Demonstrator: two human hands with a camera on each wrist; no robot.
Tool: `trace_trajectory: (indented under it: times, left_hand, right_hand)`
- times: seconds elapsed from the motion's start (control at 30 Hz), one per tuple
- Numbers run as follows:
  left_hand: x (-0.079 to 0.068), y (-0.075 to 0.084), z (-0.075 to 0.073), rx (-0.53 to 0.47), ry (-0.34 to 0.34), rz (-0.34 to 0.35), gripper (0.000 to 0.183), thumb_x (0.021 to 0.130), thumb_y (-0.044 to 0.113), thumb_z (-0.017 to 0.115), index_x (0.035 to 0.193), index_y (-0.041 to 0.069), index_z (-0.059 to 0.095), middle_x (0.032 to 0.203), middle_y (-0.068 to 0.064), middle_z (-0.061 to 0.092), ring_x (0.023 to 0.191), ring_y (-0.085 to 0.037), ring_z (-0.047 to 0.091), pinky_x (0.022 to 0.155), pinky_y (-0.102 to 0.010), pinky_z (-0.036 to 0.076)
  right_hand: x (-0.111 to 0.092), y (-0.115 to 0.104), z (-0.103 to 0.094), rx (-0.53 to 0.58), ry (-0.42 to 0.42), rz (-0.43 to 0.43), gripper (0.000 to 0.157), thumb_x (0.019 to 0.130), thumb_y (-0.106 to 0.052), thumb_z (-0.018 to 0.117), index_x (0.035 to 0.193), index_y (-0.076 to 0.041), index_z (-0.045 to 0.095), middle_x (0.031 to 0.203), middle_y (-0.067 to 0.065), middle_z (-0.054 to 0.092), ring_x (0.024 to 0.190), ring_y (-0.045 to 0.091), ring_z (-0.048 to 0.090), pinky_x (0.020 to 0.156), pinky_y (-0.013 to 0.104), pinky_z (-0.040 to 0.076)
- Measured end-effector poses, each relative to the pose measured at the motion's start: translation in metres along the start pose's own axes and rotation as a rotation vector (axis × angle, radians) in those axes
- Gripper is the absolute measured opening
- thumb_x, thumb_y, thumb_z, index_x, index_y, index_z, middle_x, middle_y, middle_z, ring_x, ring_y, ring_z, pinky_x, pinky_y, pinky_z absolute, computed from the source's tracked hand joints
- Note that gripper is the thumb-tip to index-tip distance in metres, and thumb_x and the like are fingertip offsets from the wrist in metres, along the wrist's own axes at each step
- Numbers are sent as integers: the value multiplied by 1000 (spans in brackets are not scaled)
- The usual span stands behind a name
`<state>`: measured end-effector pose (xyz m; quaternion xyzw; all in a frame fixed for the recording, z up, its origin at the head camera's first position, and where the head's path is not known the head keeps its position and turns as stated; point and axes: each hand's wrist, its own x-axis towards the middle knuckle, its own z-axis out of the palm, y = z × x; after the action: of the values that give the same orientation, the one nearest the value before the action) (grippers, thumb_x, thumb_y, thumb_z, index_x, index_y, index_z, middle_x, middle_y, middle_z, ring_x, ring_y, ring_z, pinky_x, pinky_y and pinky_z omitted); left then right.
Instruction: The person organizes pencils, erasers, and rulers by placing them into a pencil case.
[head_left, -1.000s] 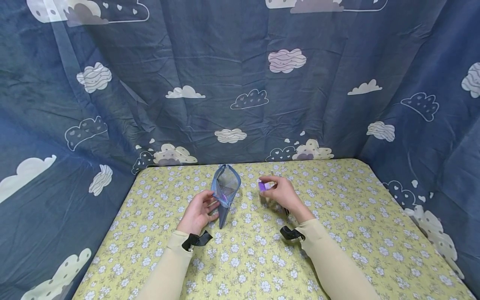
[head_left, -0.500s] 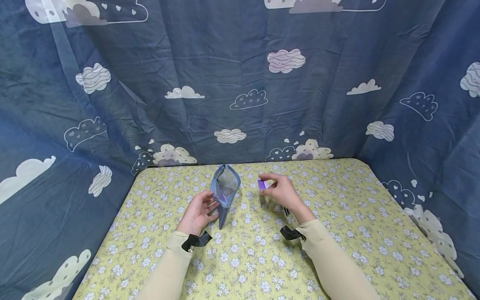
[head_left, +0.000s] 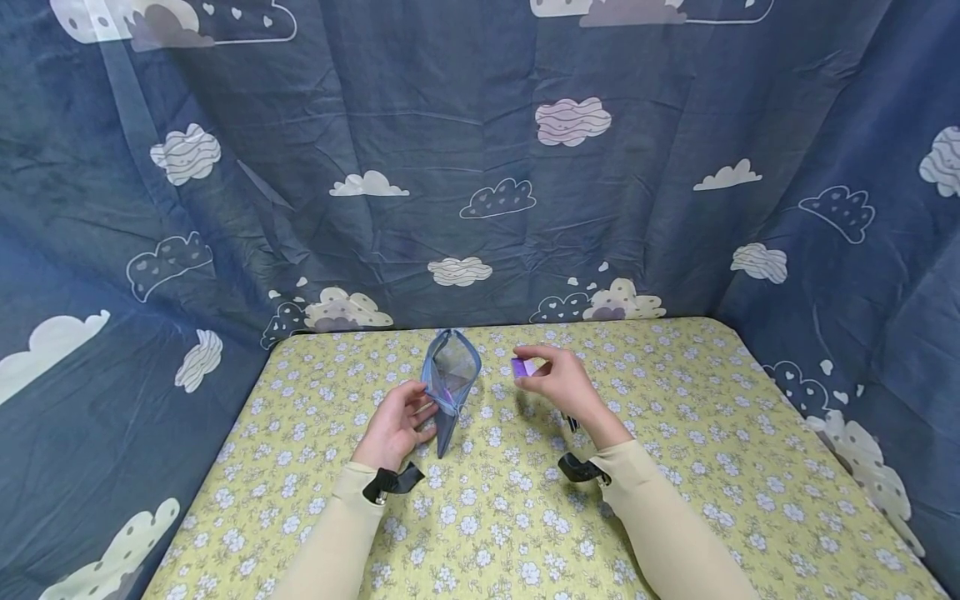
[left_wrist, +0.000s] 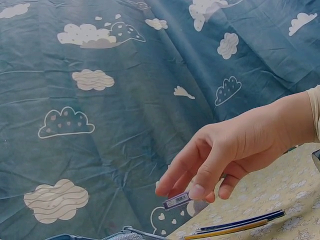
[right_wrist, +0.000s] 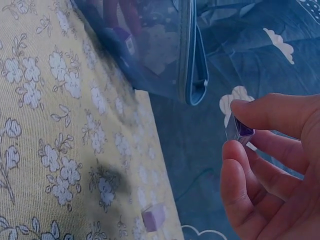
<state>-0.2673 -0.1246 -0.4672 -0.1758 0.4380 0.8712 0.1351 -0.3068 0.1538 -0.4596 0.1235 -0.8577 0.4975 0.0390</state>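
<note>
Fingers (right_wrist: 233,187) on the right hand (head_left: 568,387) have a purple box (head_left: 521,367) pinched, held over the surface (head_left: 487,517) near the gaping pouch (head_left: 447,431), left hand (head_left: 396,425) gripping that by the edge, two pens/pencils (left_wrist: 245,223) and a lilac block (right_wrist: 154,217) lying nearby

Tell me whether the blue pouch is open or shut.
Open. The blue pouch gapes in the head view, edges apart and its inside showing; the left hand holds it.

Pouch (right_wrist: 150,52) cut by right wrist view's top edge; block label (left_wrist: 177,200) illegibly small.
</note>
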Motion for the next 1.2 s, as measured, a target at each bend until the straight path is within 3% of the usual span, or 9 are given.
trace_trajectory:
  times: [0.23, 0.47, 0.83, 1.07, 1.2]
  left_hand:
    - [0, -1, 0, 2, 5, 9, 12, 83, 17, 62, 82, 9, 53, 122, -18, 43, 116, -35, 39, 98, -60, 14]
    - [1, -2, -1, -1, 16, 12, 11, 82, 17, 63, 79, 10, 54, 108, -14, 49, 115, -35, 40, 97, -60, 17]
    - [-2, 2, 1, -3, -18, -3, 11, 84, 17, 60, 82, 8, 53, 118, -17, 44, 116, -35, 39, 99, -60, 14]
    - [-9, 5, 3, 12, -37, -1, 11, 85, 17, 59, 81, 9, 52, 120, -17, 42, 117, -35, 38, 99, -60, 13]
    - [-11, 5, 4, 10, -39, 1, 11, 85, 16, 59, 79, 9, 53, 120, -17, 43, 118, -35, 38, 99, -61, 13]
  right_hand:
    - [-2, -8, 0, -44, 1, -39, 48, 74, -24, 76, 118, -29, 60, 110, -11, 58, 70, 15, 58, 53, 36, 47]
    - [-4, -14, 0, -52, -10, -56, 47, 74, -26, 75, 118, -34, 58, 113, -14, 55, 72, 13, 58, 54, 35, 48]
    - [-1, -30, -1, -57, -13, -85, 46, 75, -31, 74, 116, -39, 57, 114, -12, 56, 73, 13, 58, 53, 35, 47]
    - [2, -39, -1, -65, -40, -80, 46, 75, -34, 74, 118, -36, 58, 103, -10, 58, 71, 14, 59, 51, 36, 46]
    - [3, -44, 1, -76, -48, -93, 44, 75, -31, 74, 116, -37, 59, 111, -11, 56, 71, 13, 59, 53, 35, 47]
